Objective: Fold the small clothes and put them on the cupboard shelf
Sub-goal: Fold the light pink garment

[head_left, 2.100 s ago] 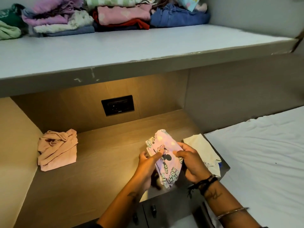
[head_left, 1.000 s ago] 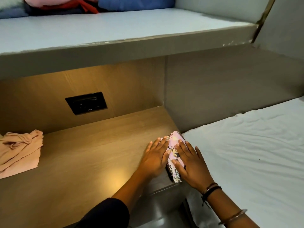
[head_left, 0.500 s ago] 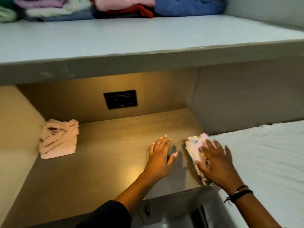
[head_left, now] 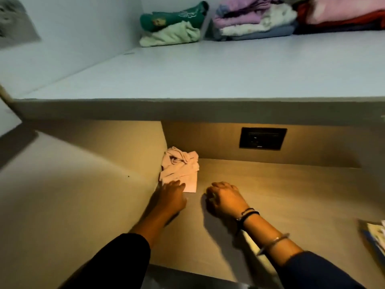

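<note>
A crumpled pale pink garment (head_left: 180,167) lies in the back left corner of the lit wooden niche (head_left: 281,190). My left hand (head_left: 171,196) reaches to its near edge, fingertips touching the cloth. My right hand (head_left: 224,198) rests on the wood just right of it, fingers curled under, holding nothing. The folded printed garment (head_left: 375,234) lies at the far right edge, partly cut off. Above, the grey cupboard shelf (head_left: 208,80) carries folded stacks: green ones (head_left: 173,26) and purple, white and blue ones (head_left: 254,19).
A black socket plate (head_left: 263,138) is set in the niche's back wall. The niche's left side wall (head_left: 83,184) slopes close to my left arm. A pink and red stack (head_left: 343,15) lies at the shelf's far right.
My view swung left. My right hand let go of the printed garment, which now lies at the right. Both hands moved left across the wood to the pink garment.
</note>
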### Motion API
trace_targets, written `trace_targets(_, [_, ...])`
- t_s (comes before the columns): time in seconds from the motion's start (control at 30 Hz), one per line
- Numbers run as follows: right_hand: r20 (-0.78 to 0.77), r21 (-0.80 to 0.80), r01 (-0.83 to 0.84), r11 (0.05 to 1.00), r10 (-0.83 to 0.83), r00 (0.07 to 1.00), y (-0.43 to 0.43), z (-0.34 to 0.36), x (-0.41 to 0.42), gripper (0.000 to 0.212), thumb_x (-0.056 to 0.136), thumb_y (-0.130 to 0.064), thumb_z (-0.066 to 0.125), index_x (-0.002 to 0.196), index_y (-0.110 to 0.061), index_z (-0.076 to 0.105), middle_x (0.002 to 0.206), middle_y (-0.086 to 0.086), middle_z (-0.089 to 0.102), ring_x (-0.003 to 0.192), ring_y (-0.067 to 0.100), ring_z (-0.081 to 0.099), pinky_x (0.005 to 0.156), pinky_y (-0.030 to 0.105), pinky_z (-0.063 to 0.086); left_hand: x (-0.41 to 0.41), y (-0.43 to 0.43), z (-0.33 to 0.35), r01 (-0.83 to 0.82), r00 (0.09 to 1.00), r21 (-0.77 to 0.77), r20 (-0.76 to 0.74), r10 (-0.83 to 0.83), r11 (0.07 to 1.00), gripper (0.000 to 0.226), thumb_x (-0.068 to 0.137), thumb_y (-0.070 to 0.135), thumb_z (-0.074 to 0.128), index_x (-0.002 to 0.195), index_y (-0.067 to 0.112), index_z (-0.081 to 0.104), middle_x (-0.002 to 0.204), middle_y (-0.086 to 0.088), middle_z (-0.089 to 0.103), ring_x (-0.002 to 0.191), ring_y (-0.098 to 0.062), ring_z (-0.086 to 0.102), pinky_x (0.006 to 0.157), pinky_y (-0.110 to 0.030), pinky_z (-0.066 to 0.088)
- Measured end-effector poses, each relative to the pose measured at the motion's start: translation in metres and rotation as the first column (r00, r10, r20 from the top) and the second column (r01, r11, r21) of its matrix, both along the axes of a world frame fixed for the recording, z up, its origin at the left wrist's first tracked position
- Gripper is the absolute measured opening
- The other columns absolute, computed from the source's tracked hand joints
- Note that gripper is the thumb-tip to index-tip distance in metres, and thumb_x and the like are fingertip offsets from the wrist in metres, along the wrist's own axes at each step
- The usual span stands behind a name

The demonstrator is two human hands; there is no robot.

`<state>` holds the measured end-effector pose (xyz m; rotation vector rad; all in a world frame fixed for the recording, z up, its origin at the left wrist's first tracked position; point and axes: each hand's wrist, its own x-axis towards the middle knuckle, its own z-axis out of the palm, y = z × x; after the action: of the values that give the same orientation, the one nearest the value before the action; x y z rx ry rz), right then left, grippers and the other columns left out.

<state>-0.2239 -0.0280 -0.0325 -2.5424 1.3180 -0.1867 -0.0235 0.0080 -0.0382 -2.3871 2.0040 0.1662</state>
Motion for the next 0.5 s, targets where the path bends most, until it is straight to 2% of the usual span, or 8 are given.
trace_targets(0.1, [-0.008, 0.031, 0.013, 0.999, -0.013, 1.000, -0.027, -0.007, 0.051, 0.025, 0.085, -0.030, 0.051, 0.106, -0.019, 0.060, 0.116, 0.005, 0.061, 0.114, 0.030, 0.052, 0.091, 0.039, 0.039, 0.010, -0.007, -0.013, 0.079, 0.997, -0.016, 0.016, -0.079, 0.997, 0.042, 0.099, 0.034, 0.042, 0.138, 0.021, 0.049, 0.146, -0.004, 0.047, 0.132, -0.024, 0.042, 0.111, -0.037, 0.030])
trace_targets(0.17, [-0.018, 0.024, 0.047, 0.999, -0.046, 0.999, -0.047, -0.013, 0.071, 0.037, 0.084, -0.030, 0.057, 0.119, -0.020, 0.058, 0.128, 0.006, 0.059, 0.121, 0.031, 0.049, 0.097, 0.042, 0.038, 0.013, -0.014, -0.021, 0.089, 0.996, -0.047, 0.030, -0.088, 0.995, 0.038, 0.099, 0.032, 0.043, 0.134, 0.018, 0.052, 0.142, -0.006, 0.049, 0.128, -0.025, 0.045, 0.108, -0.037, 0.033])
trace_targets(0.27, [-0.071, -0.018, 0.081, 0.997, -0.082, 0.994, -0.074, -0.025, 0.085, 0.052, 0.084, -0.029, 0.063, 0.133, -0.021, 0.050, 0.138, 0.006, 0.053, 0.126, 0.031, 0.044, 0.102, 0.044, 0.036, 0.013, -0.024, -0.027, 0.116, 0.993, -0.008, 0.037, -0.116, 0.993, 0.034, 0.096, 0.026, 0.050, 0.128, 0.013, 0.055, 0.134, -0.009, 0.051, 0.127, -0.029, 0.045, 0.105, -0.042, 0.033])
trace_targets(0.43, [-0.083, -0.094, 0.133, 0.987, -0.141, 0.986, -0.108, -0.038, 0.095, 0.037, 0.100, -0.033, 0.042, 0.132, -0.019, 0.052, 0.136, 0.007, 0.053, 0.125, 0.029, 0.043, 0.106, 0.041, 0.030, 0.016, -0.017, -0.030, 0.187, 0.982, -0.054, 0.037, -0.185, 0.981, 0.024, 0.091, 0.021, 0.053, 0.113, 0.014, 0.061, 0.123, -0.008, 0.054, 0.110, -0.029, 0.048, 0.092, -0.042, 0.036])
trace_targets(0.5, [-0.113, -0.152, 0.096, 0.984, -0.114, 0.987, -0.112, -0.038, 0.096, 0.035, 0.099, -0.031, 0.043, 0.129, -0.020, 0.056, 0.133, 0.005, 0.055, 0.123, 0.028, 0.044, 0.103, 0.039, 0.031, 0.019, -0.008, -0.027, 0.199, 0.980, -0.060, 0.038, -0.197, 0.978, 0.022, 0.090, 0.022, 0.054, 0.109, 0.014, 0.062, 0.119, -0.008, 0.054, 0.106, -0.029, 0.049, 0.090, -0.042, 0.037])
